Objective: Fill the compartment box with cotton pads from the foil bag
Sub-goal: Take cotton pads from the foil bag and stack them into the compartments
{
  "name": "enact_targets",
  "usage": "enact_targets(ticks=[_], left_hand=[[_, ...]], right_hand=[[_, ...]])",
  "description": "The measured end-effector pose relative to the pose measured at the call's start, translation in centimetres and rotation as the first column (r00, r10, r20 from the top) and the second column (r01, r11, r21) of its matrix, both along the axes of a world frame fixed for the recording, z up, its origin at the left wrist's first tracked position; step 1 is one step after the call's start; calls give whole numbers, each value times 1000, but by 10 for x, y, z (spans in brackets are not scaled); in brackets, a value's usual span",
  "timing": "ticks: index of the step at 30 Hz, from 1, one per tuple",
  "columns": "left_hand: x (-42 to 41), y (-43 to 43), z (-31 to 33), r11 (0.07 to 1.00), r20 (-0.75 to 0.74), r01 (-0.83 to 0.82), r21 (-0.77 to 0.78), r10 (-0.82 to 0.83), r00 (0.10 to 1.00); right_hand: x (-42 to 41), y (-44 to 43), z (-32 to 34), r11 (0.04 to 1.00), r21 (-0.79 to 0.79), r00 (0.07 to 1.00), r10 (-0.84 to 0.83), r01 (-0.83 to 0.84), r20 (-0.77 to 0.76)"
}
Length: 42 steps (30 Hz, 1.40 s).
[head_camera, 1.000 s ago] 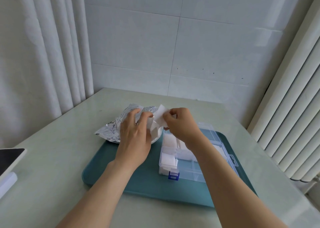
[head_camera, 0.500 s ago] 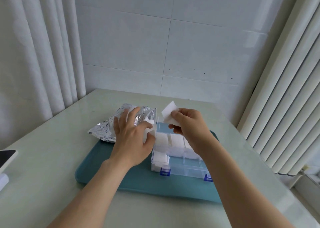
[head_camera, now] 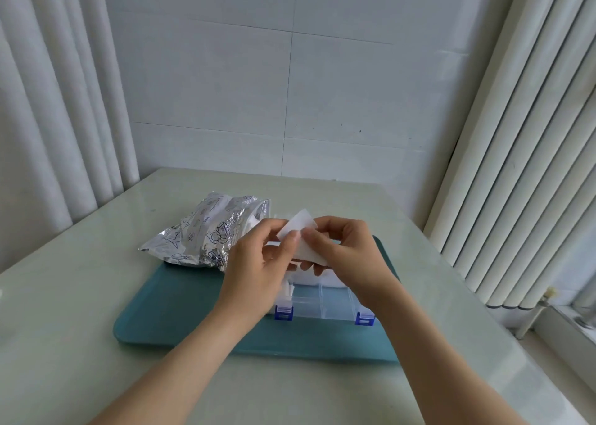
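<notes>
A white cotton pad (head_camera: 301, 231) is held above the clear compartment box (head_camera: 322, 305); my left hand (head_camera: 258, 269) and my right hand (head_camera: 345, 257) both pinch it between thumb and fingers. The box has two blue latches at its front and sits on the teal tray (head_camera: 180, 308). White pads fill its far compartments, mostly hidden behind my hands; the near compartments look bare. The silver foil bag (head_camera: 203, 234) lies at the tray's far left corner, its open mouth facing the box.
The tray rests on a pale glossy table (head_camera: 64, 344). White curtains hang at the left, a tiled wall stands behind, and a ribbed white radiator (head_camera: 532, 166) runs along the right edge.
My left hand has left the foil bag and come over to the pad. Both hands now hold the pad together above the box.
</notes>
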<state>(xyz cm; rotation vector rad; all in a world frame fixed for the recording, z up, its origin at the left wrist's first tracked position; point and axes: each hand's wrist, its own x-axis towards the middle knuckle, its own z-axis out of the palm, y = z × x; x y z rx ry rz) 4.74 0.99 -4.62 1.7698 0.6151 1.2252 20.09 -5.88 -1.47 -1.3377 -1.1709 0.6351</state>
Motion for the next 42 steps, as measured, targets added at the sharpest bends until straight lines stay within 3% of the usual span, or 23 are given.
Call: enact_targets(ticks=[7, 15, 21, 25, 28, 35, 42], left_hand=[[0, 8, 2, 934, 166, 54, -354, 6, 986], [1, 15, 1, 907, 206, 30, -419, 63, 977], [0, 17, 3, 866, 326, 74, -495, 106, 939], [-1, 14, 5, 874, 303, 117, -471, 36, 952], [2, 14, 5, 874, 269, 153, -462, -26, 963], [1, 18, 3, 867, 204, 168, -470, -79, 976], [-1, 15, 6, 887, 164, 206, -413, -150, 975]], right_hand=[[0, 2, -7, 997, -26, 992, 71, -74, -105], [-2, 8, -13, 999, -48, 994, 22, -27, -110], [-5, 10, -9, 998, 0, 944, -52, 55, -326], [-9, 6, -4, 999, 36, 919, 30, -17, -394], [-17, 5, -3, 998, 29, 937, 67, -61, -341], [-35, 8, -11, 992, -36, 972, -124, 119, -199], [-35, 6, -7, 990, -50, 979, -140, 134, -149]])
